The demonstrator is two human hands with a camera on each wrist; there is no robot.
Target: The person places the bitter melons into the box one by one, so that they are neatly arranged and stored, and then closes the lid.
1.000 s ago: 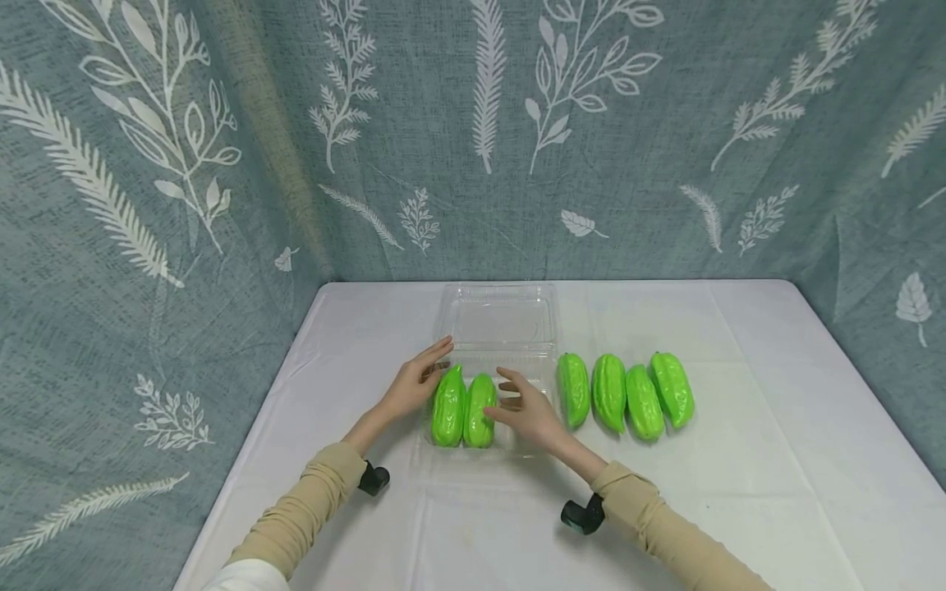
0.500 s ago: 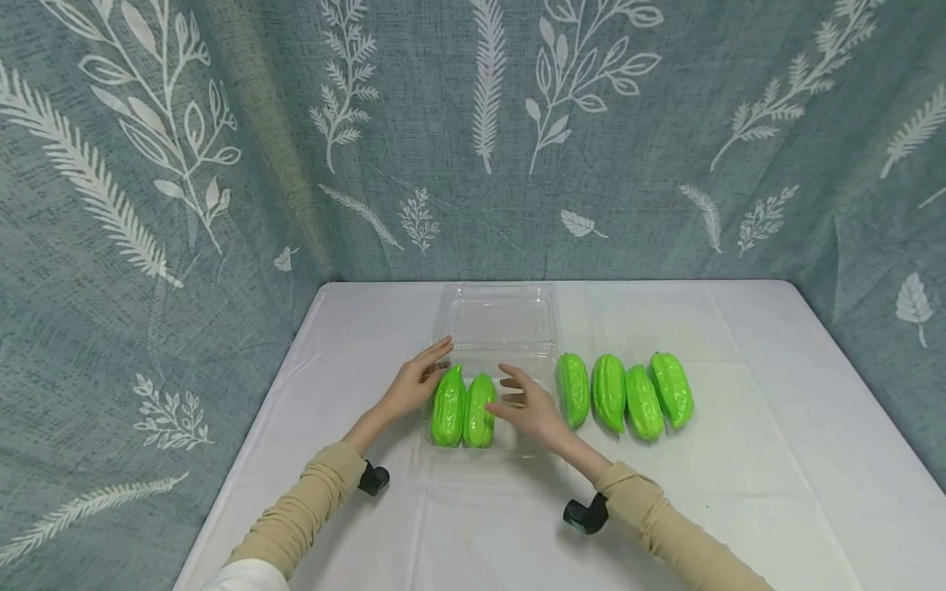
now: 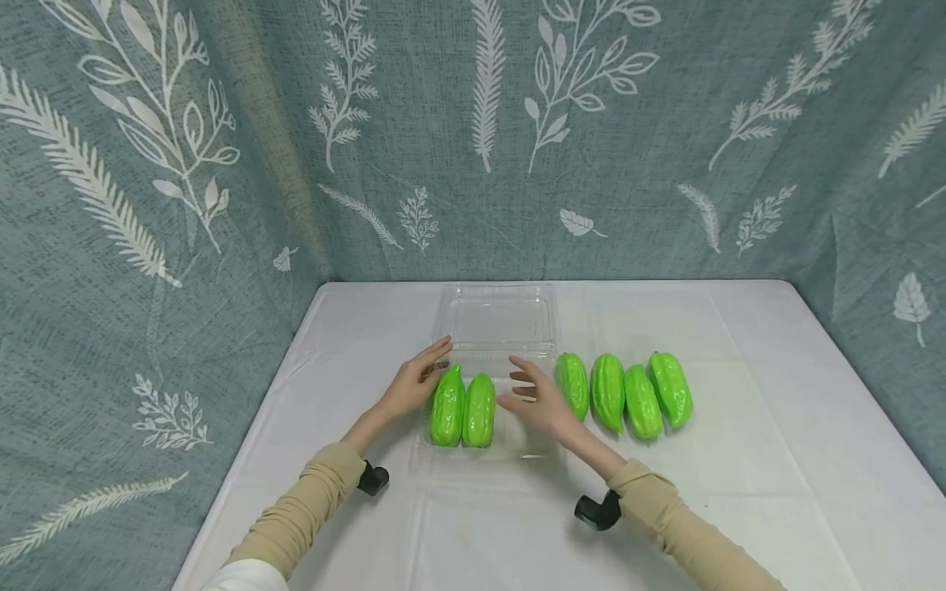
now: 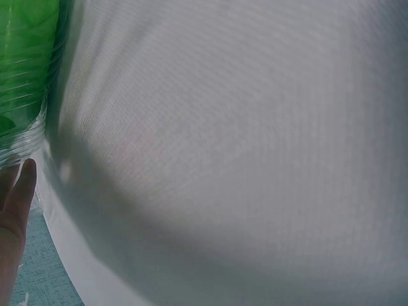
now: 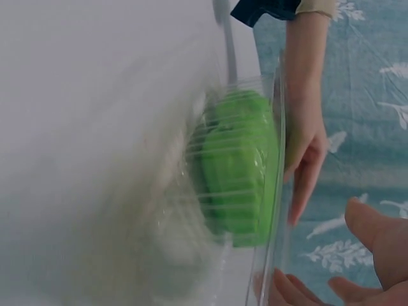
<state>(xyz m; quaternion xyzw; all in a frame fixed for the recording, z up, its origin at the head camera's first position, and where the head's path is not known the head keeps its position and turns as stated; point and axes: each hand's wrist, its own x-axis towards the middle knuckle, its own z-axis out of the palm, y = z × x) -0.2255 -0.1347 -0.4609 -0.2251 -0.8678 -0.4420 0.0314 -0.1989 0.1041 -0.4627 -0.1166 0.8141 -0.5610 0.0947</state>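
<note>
A clear plastic clamshell box [image 3: 510,450] lies with its lid folded back. In its left part two glossy, ridged green bitter melons [image 3: 447,408] lie side by side. My left hand [image 3: 411,386] rests at the box's left edge, fingers extended; the left wrist view shows fingertips [image 4: 24,178] at the ribbed wall. Over the right part of the box my right hand [image 3: 543,404] hovers with fingers spread and nothing held. Its thumb is just right of the second melon [image 3: 479,410]. The right wrist view shows melons [image 5: 239,169] through the box wall.
Several more bitter melons [image 3: 608,394] lie in a row on the white cloth right of the box. The clear lid [image 3: 498,316] lies flat behind it, near the table's far edge. A patterned curtain [image 3: 443,148] hangs behind and at the sides.
My right hand has moved right and slightly up, away from the second melon, which it overlapped earlier. The left hand and the melons in the box stay put.
</note>
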